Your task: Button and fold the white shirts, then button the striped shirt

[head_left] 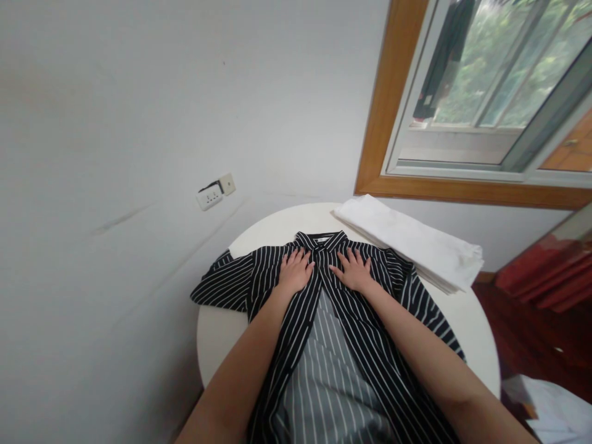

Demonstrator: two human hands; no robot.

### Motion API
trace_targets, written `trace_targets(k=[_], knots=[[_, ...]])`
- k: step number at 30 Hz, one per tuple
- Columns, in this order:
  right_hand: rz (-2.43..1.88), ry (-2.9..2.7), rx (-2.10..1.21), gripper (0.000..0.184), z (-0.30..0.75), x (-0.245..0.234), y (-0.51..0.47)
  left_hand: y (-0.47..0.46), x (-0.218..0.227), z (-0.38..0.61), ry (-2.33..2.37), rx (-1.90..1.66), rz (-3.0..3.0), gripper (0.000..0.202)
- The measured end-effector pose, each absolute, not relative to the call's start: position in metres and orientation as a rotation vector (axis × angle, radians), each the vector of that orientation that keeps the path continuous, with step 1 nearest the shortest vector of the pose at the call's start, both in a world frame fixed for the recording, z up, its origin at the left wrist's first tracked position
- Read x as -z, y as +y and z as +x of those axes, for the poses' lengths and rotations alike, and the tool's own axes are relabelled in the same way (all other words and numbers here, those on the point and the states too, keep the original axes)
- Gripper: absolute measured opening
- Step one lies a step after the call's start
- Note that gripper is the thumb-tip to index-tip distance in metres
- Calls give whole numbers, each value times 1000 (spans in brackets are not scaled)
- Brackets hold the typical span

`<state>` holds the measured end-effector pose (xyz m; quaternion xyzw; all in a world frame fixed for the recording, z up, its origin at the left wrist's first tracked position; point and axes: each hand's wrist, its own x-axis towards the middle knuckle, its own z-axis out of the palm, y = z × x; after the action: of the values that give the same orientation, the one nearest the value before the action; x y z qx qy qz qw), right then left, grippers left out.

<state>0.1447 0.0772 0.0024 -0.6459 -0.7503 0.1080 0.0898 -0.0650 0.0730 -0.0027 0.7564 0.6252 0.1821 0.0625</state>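
Note:
A black shirt with white stripes [263, 277] lies face up on a round white table [213, 351], its collar toward the wall. Its front hangs open below the collar, showing the greyer inside of the back. My left hand [296, 271] rests flat on the left chest panel, fingers spread. On the right chest panel my right hand [354, 270] also lies flat with its fingers apart. One sleeve reaches out to the left past the table's edge; the other slants down to the right beneath my forearm. The shirt's lower end runs out of view toward me.
Folded white cloth [407, 237] lies along the table's back right. A white wall with a power socket [209, 197] stands close on the left and behind. A wood-framed window [467, 190] is at upper right. Red fabric [550, 271] and a white item [559, 407] are low on the right.

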Motion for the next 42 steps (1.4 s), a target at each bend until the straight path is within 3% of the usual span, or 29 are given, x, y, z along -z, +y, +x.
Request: trace_targets(k=[11, 17, 24, 30, 37, 42], knots=[[-1994, -2231, -262, 75, 138, 0, 114, 116, 3, -61, 2003, -269, 2374, 56], [-1975, -2192, -257, 73, 134, -2, 124, 120, -4, -55, 2025, -360, 2405, 50], [-1573, -2182, -124, 39, 142, -26, 97, 85, -29, -42, 1880, -636, 2456, 25], [-1260, -2203, -422, 11, 134, -20, 57, 53, -19, -36, 1718, -717, 2279, 19], [-1329, -2028, -471, 25, 126, -5, 41, 41, 1, -42, 1650, -908, 2285, 20], [-1380, -2033, -467, 14, 125, -8, 41, 42, 5, -44, 1601, -942, 2293, 12]])
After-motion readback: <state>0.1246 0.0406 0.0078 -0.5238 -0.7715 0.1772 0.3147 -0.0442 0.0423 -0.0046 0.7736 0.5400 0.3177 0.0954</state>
